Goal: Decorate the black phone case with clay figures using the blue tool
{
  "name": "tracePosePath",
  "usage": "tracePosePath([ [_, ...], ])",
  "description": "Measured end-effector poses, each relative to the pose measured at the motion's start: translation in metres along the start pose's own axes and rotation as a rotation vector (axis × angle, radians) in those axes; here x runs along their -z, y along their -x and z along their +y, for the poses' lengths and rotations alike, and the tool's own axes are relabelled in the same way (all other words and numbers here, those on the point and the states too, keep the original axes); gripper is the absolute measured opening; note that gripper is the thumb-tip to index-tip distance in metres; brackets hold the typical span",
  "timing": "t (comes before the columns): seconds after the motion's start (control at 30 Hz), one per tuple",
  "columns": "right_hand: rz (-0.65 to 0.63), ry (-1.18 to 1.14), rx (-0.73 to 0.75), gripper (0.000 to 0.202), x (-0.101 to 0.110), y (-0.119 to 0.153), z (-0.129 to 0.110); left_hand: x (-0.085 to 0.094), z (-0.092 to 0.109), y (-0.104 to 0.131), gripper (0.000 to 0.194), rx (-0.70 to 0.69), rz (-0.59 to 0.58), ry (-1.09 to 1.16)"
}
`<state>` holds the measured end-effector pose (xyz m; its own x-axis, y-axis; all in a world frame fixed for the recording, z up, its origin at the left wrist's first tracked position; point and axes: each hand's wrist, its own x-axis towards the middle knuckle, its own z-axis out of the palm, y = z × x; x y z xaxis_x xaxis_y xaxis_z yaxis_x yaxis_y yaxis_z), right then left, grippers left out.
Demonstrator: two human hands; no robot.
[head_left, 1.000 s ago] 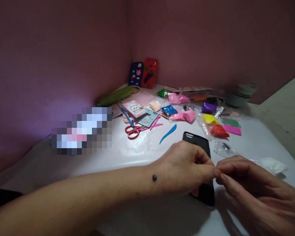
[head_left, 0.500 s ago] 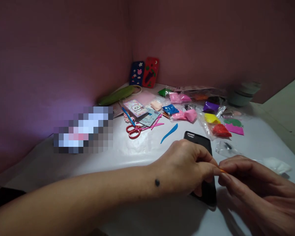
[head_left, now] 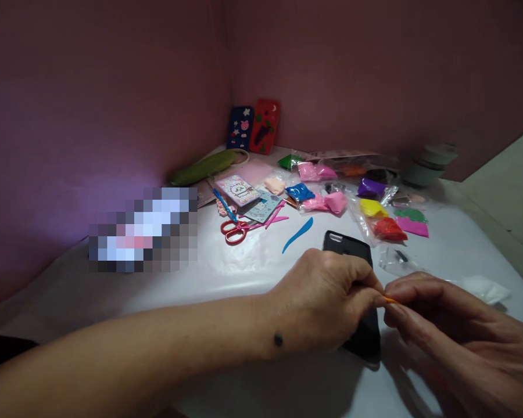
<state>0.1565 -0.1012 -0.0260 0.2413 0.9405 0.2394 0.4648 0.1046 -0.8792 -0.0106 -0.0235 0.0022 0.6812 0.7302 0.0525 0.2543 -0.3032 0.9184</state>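
Note:
A small piece of orange clay (head_left: pixel 390 300) is pinched between the fingertips of both my hands. My left hand (head_left: pixel 331 296) comes in from the left with its thumb and forefinger closed on one end. From the right, my right hand (head_left: pixel 453 331) grips the other end between thumb and forefinger. Below them a black phone case (head_left: pixel 368 342) lies on the white table (head_left: pixel 244 273), partly hidden by my left hand. Its camera cutout shows at the far end. A blue plastic modelling knife (head_left: pixel 298 234) lies just beyond my left hand.
Red-handled scissors (head_left: pixel 233 232), cards (head_left: pixel 239 190) and a blue pen (head_left: pixel 225 204) lie centre-left. Bagged clay in several colours, including a red packet (head_left: pixel 389 229), spreads behind. Two decorated cases (head_left: pixel 265 126) lean on the wall. A blurred-out bright object (head_left: pixel 143 229) lies left.
Both hands keep their pinch on the orange clay, and slightly more of it shows between the fingertips. The whole view has shifted a little.

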Motion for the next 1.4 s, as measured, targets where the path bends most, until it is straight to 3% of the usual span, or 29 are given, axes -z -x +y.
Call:
tracePosePath([
  [0.3, -0.064, -0.065, -0.068, 0.013, 0.003, -0.003, -0.007, -0.001, -0.002, -0.001, 0.012, -0.048, 0.023, -0.025],
  [0.53, -0.116, -0.319, -0.293, 0.014, 0.005, -0.013, -0.005, 0.004, -0.004, -0.006, 0.023, 0.035, -0.054, 0.006],
  [0.7, -0.126, -0.358, -0.335, 0.016, 0.006, -0.014, 0.005, 0.003, -0.004, -0.006, 0.017, 0.096, -0.042, 0.042],
  [1.0, -0.121, -0.394, -0.383, 0.015, 0.002, -0.011, -0.014, -0.001, -0.005, -0.003, 0.012, -0.08, 0.056, -0.086],
  [1.27, -0.154, -0.429, -0.375, 0.016, 0.008, -0.015, -0.005, -0.001, -0.005, -0.002, 0.013, -0.118, 0.087, -0.107],
  [1.4, -0.188, -0.49, -0.432, 0.018, 0.007, -0.016, -0.014, -0.001, -0.007, -0.002, 0.013, -0.278, 0.128, -0.213],
])
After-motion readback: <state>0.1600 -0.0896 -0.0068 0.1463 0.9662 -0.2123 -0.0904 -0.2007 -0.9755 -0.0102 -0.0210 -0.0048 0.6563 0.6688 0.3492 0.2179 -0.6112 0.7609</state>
